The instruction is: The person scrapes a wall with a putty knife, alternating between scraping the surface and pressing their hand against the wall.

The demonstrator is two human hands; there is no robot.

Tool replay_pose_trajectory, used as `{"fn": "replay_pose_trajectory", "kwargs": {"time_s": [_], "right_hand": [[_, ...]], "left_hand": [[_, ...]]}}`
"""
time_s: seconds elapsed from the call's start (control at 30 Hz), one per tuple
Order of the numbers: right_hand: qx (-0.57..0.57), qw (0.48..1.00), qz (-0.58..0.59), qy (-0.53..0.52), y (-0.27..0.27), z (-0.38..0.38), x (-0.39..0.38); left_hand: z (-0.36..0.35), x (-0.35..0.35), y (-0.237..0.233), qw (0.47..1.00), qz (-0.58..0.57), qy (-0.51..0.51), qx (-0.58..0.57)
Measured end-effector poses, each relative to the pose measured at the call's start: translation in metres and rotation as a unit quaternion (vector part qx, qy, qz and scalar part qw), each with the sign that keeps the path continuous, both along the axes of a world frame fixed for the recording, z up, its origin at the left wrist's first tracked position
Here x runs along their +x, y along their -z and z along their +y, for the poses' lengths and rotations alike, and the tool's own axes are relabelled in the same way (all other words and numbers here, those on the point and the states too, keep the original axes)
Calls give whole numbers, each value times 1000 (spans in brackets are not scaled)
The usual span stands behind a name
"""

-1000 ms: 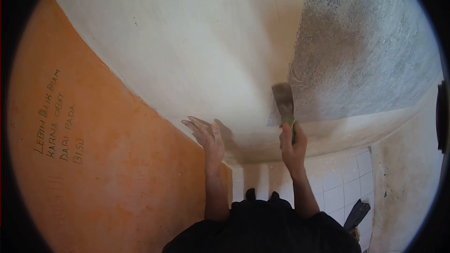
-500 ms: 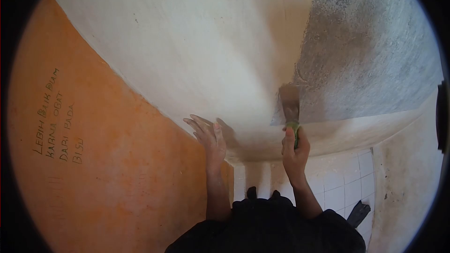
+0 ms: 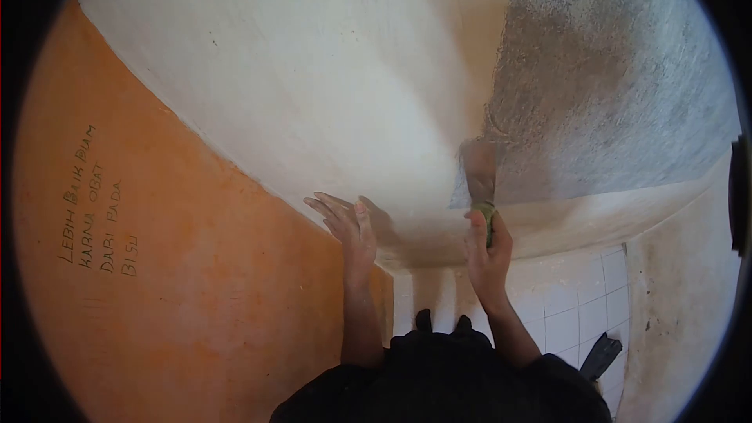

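Observation:
A scraper (image 3: 480,168) with a wide metal blade and a green handle is in my right hand (image 3: 491,258), the fingers wrapped round the handle. Its blade lies against the wall at the left edge of a rough grey patch (image 3: 580,94), where the pale coating ends. The blade is slightly blurred. My left hand (image 3: 350,227) has its fingers spread, near the pale wall (image 3: 337,110) and beside the corner with the orange wall; whether the palm touches is hard to tell.
An orange wall (image 3: 211,282) with handwriting stands on the left. Below are white floor tiles (image 3: 591,301) and a dark object (image 3: 601,355) on them. Another pale, stained wall (image 3: 674,305) rises at the right.
The view has shifted a little, moving the grey patch slightly left in the picture. The scraper and my right hand show slightly further left, the grip still closed. My left hand stays nearly in place.

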State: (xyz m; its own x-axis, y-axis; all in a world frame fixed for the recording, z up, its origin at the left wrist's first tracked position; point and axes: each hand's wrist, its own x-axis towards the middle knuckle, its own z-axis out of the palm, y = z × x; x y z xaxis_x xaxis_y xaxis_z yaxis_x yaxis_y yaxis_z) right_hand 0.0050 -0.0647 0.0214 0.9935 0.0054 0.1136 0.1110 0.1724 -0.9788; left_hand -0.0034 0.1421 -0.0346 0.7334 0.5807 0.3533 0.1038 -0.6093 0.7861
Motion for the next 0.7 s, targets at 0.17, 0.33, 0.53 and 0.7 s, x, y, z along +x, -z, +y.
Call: {"fn": "replay_pose_trajectory", "kwargs": {"time_s": [0.17, 0.33, 0.53, 0.7], "right_hand": [[8, 1000, 20, -20, 1, -7, -3], [7, 999, 36, -27, -9, 4, 4], [-27, 999, 20, -18, -22, -6, 13], [34, 998, 34, -42, -5, -9, 17]], "left_hand": [[0, 11, 10, 999, -27, -25, -33], [-1, 30, 33, 993, -77, -84, 10], [-2, 59, 3, 940, -275, -140, 148], [2, 76, -10, 885, -319, -202, 271]]}}
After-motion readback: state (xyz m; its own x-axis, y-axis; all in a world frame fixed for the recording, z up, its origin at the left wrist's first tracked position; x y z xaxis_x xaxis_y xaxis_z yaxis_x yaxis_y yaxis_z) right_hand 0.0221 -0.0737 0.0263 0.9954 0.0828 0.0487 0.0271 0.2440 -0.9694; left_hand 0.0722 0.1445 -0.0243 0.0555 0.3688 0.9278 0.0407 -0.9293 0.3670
